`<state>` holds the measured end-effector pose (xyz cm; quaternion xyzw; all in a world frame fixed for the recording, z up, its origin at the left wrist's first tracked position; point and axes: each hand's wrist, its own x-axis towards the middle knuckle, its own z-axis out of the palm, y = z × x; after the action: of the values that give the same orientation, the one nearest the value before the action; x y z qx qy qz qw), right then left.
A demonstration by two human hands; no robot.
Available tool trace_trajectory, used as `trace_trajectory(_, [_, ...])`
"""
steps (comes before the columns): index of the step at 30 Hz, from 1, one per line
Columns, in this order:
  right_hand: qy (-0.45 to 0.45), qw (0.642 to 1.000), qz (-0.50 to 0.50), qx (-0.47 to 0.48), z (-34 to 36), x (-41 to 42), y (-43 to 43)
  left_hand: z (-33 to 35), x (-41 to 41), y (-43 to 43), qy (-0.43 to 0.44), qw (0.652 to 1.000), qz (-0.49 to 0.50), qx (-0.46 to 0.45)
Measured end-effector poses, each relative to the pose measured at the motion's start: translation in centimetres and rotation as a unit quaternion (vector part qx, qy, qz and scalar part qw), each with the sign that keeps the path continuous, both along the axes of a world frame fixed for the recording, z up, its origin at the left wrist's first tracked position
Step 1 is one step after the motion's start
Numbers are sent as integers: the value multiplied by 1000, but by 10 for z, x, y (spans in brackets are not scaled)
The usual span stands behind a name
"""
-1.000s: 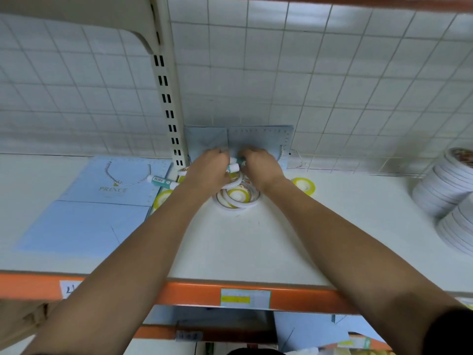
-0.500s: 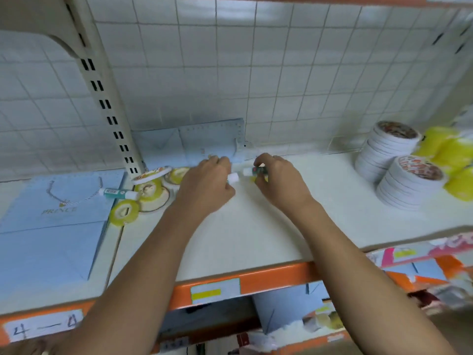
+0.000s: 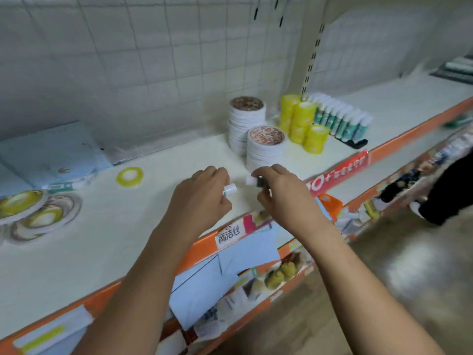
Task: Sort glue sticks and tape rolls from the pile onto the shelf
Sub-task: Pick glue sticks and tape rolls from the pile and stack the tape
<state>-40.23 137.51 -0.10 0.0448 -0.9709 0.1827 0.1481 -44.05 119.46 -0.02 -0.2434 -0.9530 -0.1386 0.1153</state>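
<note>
My left hand (image 3: 202,198) grips a glue stick (image 3: 230,188) whose white cap pokes out past the fingers. My right hand (image 3: 279,190) pinches a second glue stick (image 3: 254,181), white cap toward the left, green body mostly hidden by the fingers. Both hands hover over the white shelf (image 3: 128,226), just left of the sorted stock: two stacks of white tape rolls (image 3: 265,147), yellow tape rolls (image 3: 304,124) and a row of upright glue sticks (image 3: 340,119). The leftover pile lies at the far left: flat tape rolls (image 3: 38,211), one yellow roll (image 3: 129,176), one lying glue stick (image 3: 64,186).
Blue paper bags (image 3: 51,155) lean on the wire grid back at the left. A black marker (image 3: 354,142) lies near the shelf's orange front edge (image 3: 332,175). A lower shelf holds blue envelopes (image 3: 230,265) and packets. Another person's dark legs (image 3: 450,190) stand in the aisle at right.
Both hands lifted glue sticks out of the pile and carried them rightward along the shelf. My view swung right, bringing the sorted stacks and the aisle into sight.
</note>
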Motion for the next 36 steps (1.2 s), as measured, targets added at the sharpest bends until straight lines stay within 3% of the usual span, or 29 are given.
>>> trace_trajectory(6, [-27,999,3,39,9,17,114,2,9,114,-11,999,-36,-11])
trace_trajectory(13, [8,996,4,86,5,16,211,-3,12,218,-17,998,-55,-11])
trace_trajectory(36, [6,999,-2,53,-6,-77,341,-21,-92,349,-55,996,-68,0])
